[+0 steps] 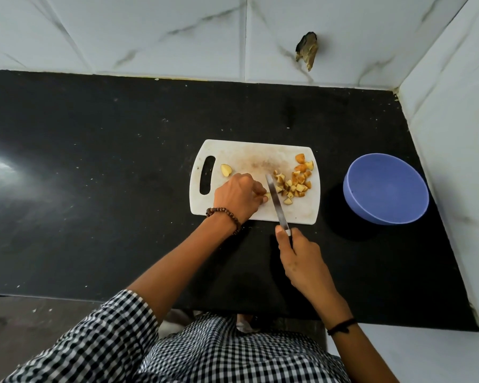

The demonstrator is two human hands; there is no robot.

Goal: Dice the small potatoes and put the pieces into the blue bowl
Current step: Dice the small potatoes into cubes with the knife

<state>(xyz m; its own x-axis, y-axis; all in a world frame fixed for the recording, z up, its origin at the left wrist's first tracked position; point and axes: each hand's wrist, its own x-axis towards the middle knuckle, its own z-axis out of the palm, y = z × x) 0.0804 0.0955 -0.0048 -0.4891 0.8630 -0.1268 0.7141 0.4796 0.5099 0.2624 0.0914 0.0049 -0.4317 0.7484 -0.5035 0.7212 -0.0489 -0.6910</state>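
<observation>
A white cutting board (249, 154) lies on the black counter. My left hand (237, 196) pinches a small potato piece (266, 195) against the board, most of it hidden under my fingers. My right hand (302, 261) grips the handle of a knife (275, 201), whose blade lies across the board just right of that piece. A pile of diced potato (295, 183) sits on the board's right side. A halved potato (226, 170) lies near the board's handle slot. The blue bowl (386, 189) stands to the right of the board; nothing shows inside it.
White marble-pattern tiled walls close the counter (94, 161) at the back and on the right, just past the bowl. A broken hole (307, 49) marks the back wall. The counter's front edge runs close to my body.
</observation>
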